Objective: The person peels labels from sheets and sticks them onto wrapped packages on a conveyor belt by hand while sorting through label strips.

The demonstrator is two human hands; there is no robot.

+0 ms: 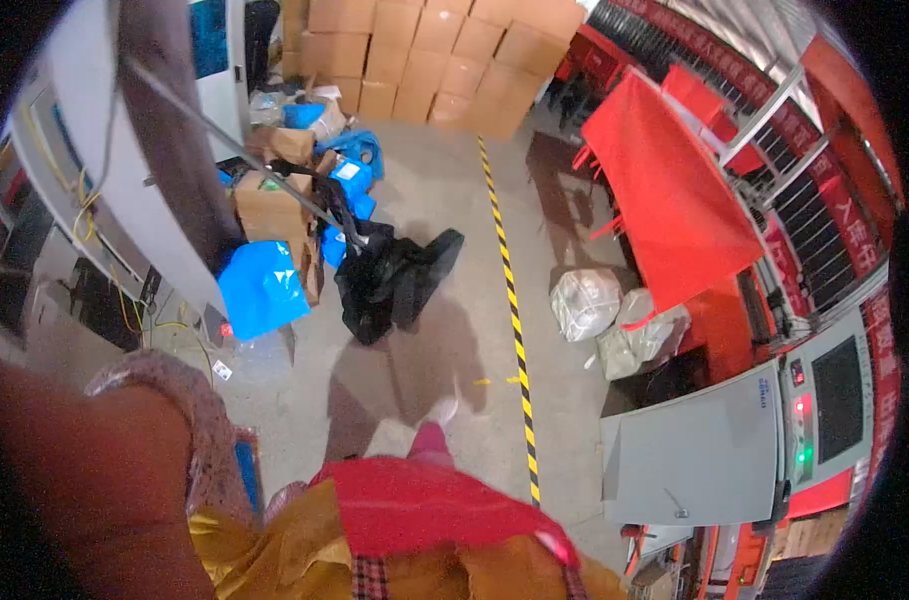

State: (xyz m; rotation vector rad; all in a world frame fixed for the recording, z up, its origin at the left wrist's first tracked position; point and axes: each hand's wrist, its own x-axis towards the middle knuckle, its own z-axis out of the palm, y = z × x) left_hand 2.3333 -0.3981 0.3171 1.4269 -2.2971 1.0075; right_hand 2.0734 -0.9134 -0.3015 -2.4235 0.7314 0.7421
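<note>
A large, blurred reddish-brown shape fills the lower left, close to the camera. It looks like my raised left hand or wrist (pixel 114 470), with a speckled sleeve cuff (pixel 214 440) around its edge. Its fingers do not show, and I cannot make out anything held. My right hand is out of view. Below, red cloth (pixel 424 505) and mustard-yellow cloth (pixel 274 545) cover my body. One pink trouser leg (pixel 431 443) and a pale shoe (pixel 442 410) show on the floor ahead.
Black sheeting (pixel 389 285) lies ahead beside blue plastic parcels (pixel 262 288) and cardboard boxes (pixel 269 205). Stacked cartons (pixel 414 60) line the back. A yellow-black floor stripe (pixel 509 280) runs forward. Rightward stand wrapped bundles (pixel 584 303), a red-covered rack (pixel 664 190) and a grey machine cabinet (pixel 689 450).
</note>
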